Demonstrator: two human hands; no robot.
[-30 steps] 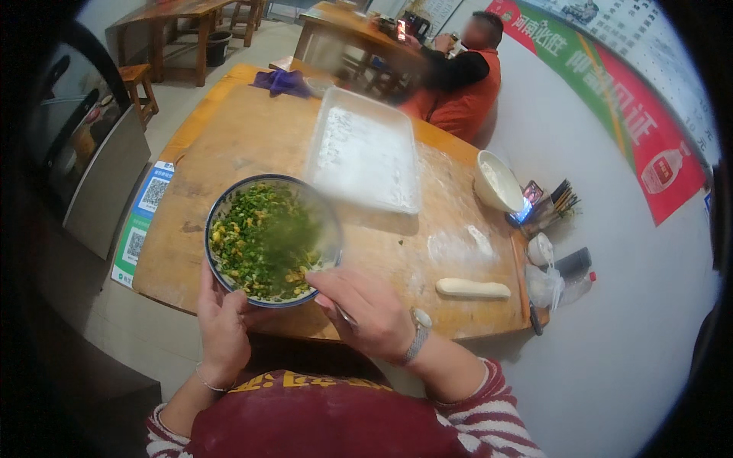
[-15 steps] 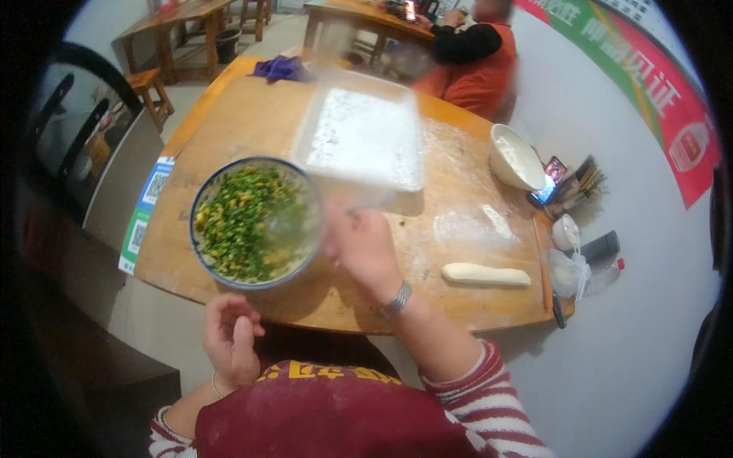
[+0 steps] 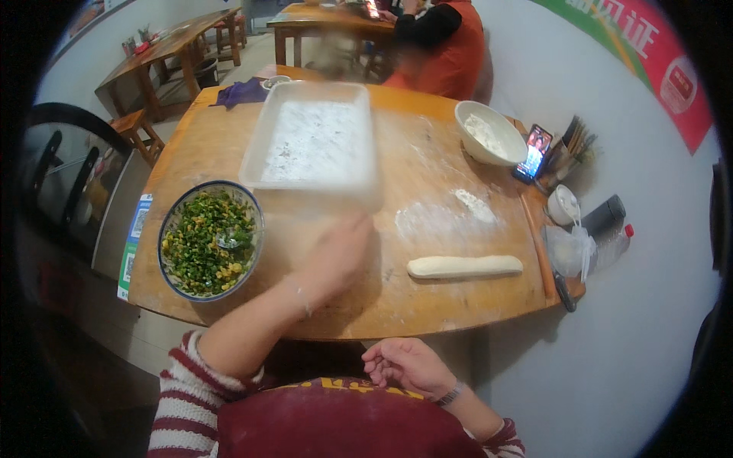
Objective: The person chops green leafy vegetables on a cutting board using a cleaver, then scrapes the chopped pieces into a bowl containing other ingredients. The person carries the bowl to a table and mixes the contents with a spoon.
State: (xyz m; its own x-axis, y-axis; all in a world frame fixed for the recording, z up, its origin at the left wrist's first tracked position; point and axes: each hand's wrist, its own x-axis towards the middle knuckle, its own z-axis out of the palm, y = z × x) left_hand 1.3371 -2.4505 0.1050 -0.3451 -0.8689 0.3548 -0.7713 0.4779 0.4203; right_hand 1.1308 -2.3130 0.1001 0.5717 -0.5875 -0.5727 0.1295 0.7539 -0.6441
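"White plastic tray (image 3: 263, 145), flat on the wooden desk (image 3: 175, 172), floor dusted with powder. What lies around it?"

"To its left and nearer the person stands a blue-rimmed bowl (image 3: 258, 240), holding chopped greens with yellow bits (image 3: 200, 248) and what looks like a spoon (image 3: 227, 242). Right of the tray, also nearer the person, lies a pale dough roll (image 3: 464, 266). Farther right of the tray sits a white bowl (image 3: 496, 158) of flour (image 3: 483, 131)."

"And the left hand (image 3: 341, 246)?"

"Just on the near side of the tray, its forearm passing close by the blue-rimmed bowl. It's blurred, so I can't tell if the grip is wide, narrow or closed on something, nor whether it touches the tray."

"The right hand (image 3: 412, 365)?"

"Well on the person's side of the tray, in front of the maroon apron (image 3: 343, 424). Its grip is half wide, fingers loosely bent, nothing showing in it."

"Which step would you say is in hand?"

"A one-handed reach at the tray's near side, I judge; neither hand is on the dough roll."

"What does the next move call for?"

"From there, probably fingers kept clear of the tray's near rim, and a light touch on that soft-looking dough."
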